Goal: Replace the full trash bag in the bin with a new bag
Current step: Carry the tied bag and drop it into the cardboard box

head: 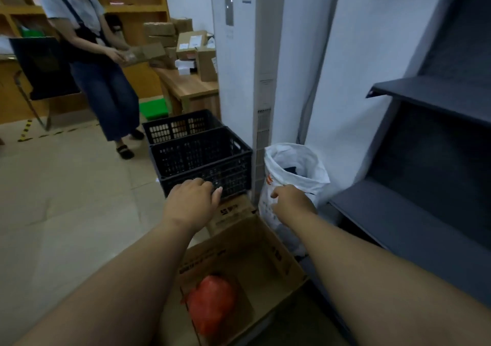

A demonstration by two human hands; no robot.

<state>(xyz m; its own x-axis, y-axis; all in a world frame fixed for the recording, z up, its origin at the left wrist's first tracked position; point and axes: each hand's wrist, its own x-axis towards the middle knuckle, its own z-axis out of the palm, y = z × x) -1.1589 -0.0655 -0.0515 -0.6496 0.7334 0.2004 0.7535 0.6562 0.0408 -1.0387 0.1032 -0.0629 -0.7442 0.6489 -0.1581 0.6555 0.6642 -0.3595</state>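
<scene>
Head view. The white bag (295, 175), a thin crinkled plastic film with orange print too blurred to read, stood open-mouthed on the floor (66, 199) between a tall white cabinet (247, 80) and a dark grey shelf unit (430, 159); dark contents showed inside its mouth. Whether a bin stood under the bag could not be told. The right hand (291, 202) was at the bag's near rim, knuckles up, fingers bent toward the film; whether they pinched it could not be told. The left hand (194, 199) lay over the near wall of a black crate (202, 159), fingers loosely curved and gripping nothing visible. 2 such crates, rectangular moulded plastic with perforated lattice walls, stood one behind the other on the pale tiled floor. Just beside the bag, below both forearms, sat an open box (252, 252) of brown corrugated card with dark printed characters on its flaps, not legible. In its near corner lay a red bag (212, 303), rounded and tied, of glossy film. At the far left a second person (93, 61) held a flat card carton. Behind, labelled cartons (186, 45) were stacked on a wood-grain desk (191, 85).
</scene>
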